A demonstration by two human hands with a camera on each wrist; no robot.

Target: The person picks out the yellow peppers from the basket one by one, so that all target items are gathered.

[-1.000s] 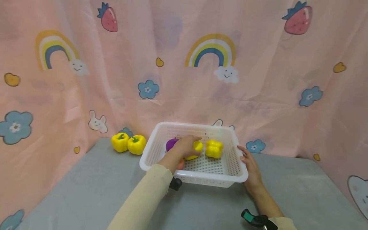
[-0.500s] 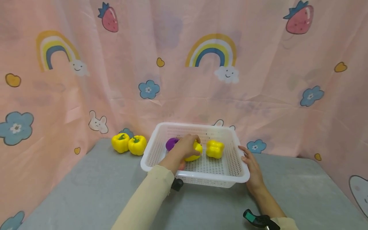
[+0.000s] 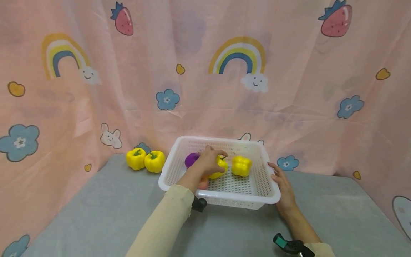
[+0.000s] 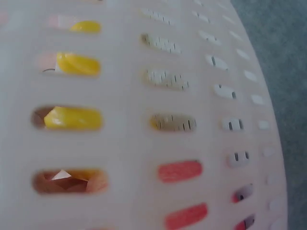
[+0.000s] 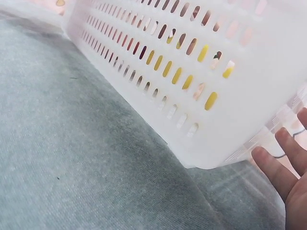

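Yellow bell pepper (image 3: 223, 164): inside the white basket (image 3: 224, 195), pinched by the left hand (image 3: 208, 162), as I see it.
Basket neighbors: second pepper (image 3: 241, 166) to the right, purple item (image 3: 192, 160) to the left.
Right hand (image 3: 285, 192): fingers extended against the basket's right side.
Loose pair: I see two peppers (image 3: 155, 161) on the gray table (image 3: 96, 207).

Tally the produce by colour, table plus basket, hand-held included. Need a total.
Yellow: 4 (far-left pepper, pepper beside it, pepper in the left hand, pepper in the basket's right half)
Purple: 1 (partly hidden purple piece)
Pinkish-red: 1 (partly hidden pinkish piece)
Total: 6 visible; the hand may hide more.
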